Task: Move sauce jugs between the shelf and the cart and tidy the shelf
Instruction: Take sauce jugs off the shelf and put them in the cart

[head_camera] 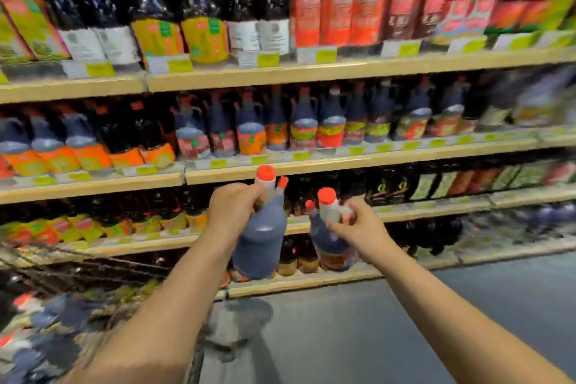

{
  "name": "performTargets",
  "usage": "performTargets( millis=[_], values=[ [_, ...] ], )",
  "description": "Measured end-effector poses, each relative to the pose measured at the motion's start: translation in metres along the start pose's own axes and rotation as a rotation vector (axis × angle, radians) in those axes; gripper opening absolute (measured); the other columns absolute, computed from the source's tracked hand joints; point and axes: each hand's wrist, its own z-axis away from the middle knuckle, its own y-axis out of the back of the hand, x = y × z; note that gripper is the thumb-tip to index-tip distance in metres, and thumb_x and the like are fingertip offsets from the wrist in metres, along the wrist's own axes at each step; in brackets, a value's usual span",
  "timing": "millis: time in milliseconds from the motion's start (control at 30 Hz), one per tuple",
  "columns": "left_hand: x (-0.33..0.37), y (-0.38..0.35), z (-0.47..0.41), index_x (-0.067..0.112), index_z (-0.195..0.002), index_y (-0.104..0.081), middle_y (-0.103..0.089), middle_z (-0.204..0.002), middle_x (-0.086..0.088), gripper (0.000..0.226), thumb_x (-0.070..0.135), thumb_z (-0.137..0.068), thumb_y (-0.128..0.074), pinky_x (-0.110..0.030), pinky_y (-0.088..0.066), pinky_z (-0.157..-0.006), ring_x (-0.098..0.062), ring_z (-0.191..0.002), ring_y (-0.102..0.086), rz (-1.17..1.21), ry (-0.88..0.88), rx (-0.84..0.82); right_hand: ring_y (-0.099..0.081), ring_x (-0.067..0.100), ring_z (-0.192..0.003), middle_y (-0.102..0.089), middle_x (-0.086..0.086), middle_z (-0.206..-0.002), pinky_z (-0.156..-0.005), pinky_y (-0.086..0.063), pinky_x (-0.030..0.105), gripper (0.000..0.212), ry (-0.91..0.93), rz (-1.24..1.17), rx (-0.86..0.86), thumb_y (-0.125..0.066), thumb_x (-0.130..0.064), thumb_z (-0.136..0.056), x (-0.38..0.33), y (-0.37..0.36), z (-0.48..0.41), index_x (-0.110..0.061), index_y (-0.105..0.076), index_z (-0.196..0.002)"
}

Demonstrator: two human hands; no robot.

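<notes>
Scene: a shop aisle seen from above the person's arms, with the whole picture smeared by motion blur.
Left hand (232, 207): centre of the frame, fingers closed around the neck and handle of a dark sauce jug.
Left jug (260, 243): held upright in the air in front of the lower shelves, dark body, orange-red cap at the top; a second small cap shows just beside it.
Right hand (358, 229): just right of centre, fingers wrapped around the upper part of another jug.
Right jug (330, 237): also in the air, slightly lower than the left one, with an orange-red cap and a coloured label near its base.
Shelf (311, 72): tan boards cross the frame in several tiers, packed with dark bottles bearing orange, yellow and red labels, price tags along the edges.
Cart (46, 315): lower left corner, a wire basket holding several dark jugs, too blurred to count.
Floor (436, 305): grey, lower right.
</notes>
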Motion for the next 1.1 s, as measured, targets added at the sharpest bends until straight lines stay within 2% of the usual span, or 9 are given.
performTargets(
  millis=[67, 167, 233, 300, 400, 567, 733, 933, 1100],
  values=[
    [0.021, -0.057, 0.001, 0.017, -0.038, -0.046, -0.046, -0.034, 0.003, 0.03, 0.02, -0.066, -0.055, -0.02, -0.034, -0.048, -0.015, -0.049, -0.042, 0.018, 0.0, -0.083, -0.038, 0.006, -0.052, -0.041, 0.0, -0.061, -0.049, -0.032, 0.016, 0.029, -0.009, 0.028, 0.07, -0.071, -0.012, -0.079, 0.027, 0.052, 0.002, -0.013, -0.042, -0.073],
    [0.051, -0.139, 0.008, 0.016, -0.028, -0.047, -0.045, -0.032, 0.004, 0.028, 0.025, -0.054, -0.054, -0.03, -0.034, -0.055, -0.019, -0.051, -0.043, 0.067, 0.019, -0.135, -0.036, 0.014, -0.058, -0.035, -0.001, -0.061, -0.05, -0.027, 0.022, 0.038, -0.067, 0.079, 0.183, -0.071, -0.014, -0.078, 0.07, 0.126, 0.004, -0.015, -0.035, -0.068],
    [0.069, -0.191, 0.012, 0.015, -0.034, -0.05, -0.05, -0.042, -0.002, 0.02, 0.027, -0.05, -0.052, -0.036, -0.035, -0.059, -0.023, -0.055, -0.045, 0.066, 0.01, -0.179, -0.037, 0.017, -0.06, -0.034, -0.001, -0.061, -0.052, -0.026, 0.027, 0.041, -0.13, 0.104, 0.24, -0.07, -0.015, -0.079, 0.096, 0.172, 0.006, -0.018, -0.032, -0.065],
    [0.085, -0.238, 0.012, 0.014, -0.038, -0.05, -0.053, -0.053, -0.011, 0.02, 0.029, -0.051, -0.053, -0.039, -0.036, -0.062, -0.026, -0.06, -0.047, 0.041, -0.014, -0.233, -0.037, 0.016, -0.06, -0.034, -0.001, -0.063, -0.052, -0.026, 0.028, 0.044, -0.175, 0.118, 0.306, -0.07, -0.014, -0.08, 0.118, 0.211, 0.007, -0.021, -0.03, -0.063],
    [0.107, -0.299, 0.004, 0.015, -0.033, -0.05, -0.052, -0.056, -0.011, 0.023, 0.028, -0.05, -0.055, -0.039, -0.036, -0.061, -0.024, -0.06, -0.046, 0.04, -0.023, -0.306, -0.035, 0.018, -0.064, -0.032, 0.001, -0.066, -0.054, -0.025, 0.032, 0.042, -0.22, 0.091, 0.381, -0.069, -0.014, -0.079, 0.146, 0.263, 0.008, -0.017, -0.029, -0.066],
    [0.145, -0.381, -0.009, 0.013, -0.043, -0.047, -0.048, -0.058, -0.011, 0.021, 0.022, -0.055, -0.061, -0.035, -0.029, -0.058, -0.022, -0.059, -0.039, 0.054, -0.04, -0.435, -0.036, 0.017, -0.064, -0.036, 0.003, -0.068, -0.059, -0.029, 0.032, 0.035, -0.263, 0.058, 0.487, -0.071, -0.013, -0.076, 0.186, 0.33, -0.01, -0.013, -0.036, -0.074],
    [0.178, -0.464, -0.044, 0.016, -0.029, -0.047, -0.047, -0.049, -0.005, 0.036, 0.016, -0.06, -0.063, -0.029, -0.027, -0.052, -0.02, -0.052, -0.037, 0.043, -0.06, -0.523, -0.042, 0.018, -0.067, -0.042, 0.004, -0.07, -0.063, -0.035, 0.032, 0.032, -0.307, 0.077, 0.542, -0.074, -0.016, -0.075, 0.227, 0.385, -0.055, -0.01, -0.043, -0.077],
    [0.224, -0.557, -0.091, 0.017, -0.036, -0.05, -0.047, -0.051, -0.006, 0.032, 0.01, -0.064, -0.064, -0.03, -0.03, -0.055, -0.02, -0.056, -0.04, 0.039, -0.104, -0.597, -0.049, 0.021, -0.073, -0.047, 0.004, -0.072, -0.069, -0.044, 0.039, 0.032, -0.36, 0.053, 0.621, -0.074, -0.019, -0.074, 0.268, 0.457, -0.116, -0.005, -0.048, -0.087],
    [0.27, -0.634, -0.118, 0.014, -0.042, -0.059, -0.048, -0.049, -0.005, 0.017, 0.031, -0.043, -0.062, -0.033, -0.033, -0.056, -0.019, -0.056, -0.042, 0.023, -0.179, -0.601, -0.048, 0.022, -0.07, -0.047, 0.012, -0.074, -0.062, -0.04, 0.037, 0.039, -0.325, 0.025, 0.689, -0.077, -0.025, -0.072, 0.299, 0.526, -0.153, -0.005, -0.045, -0.083]
  ],
)
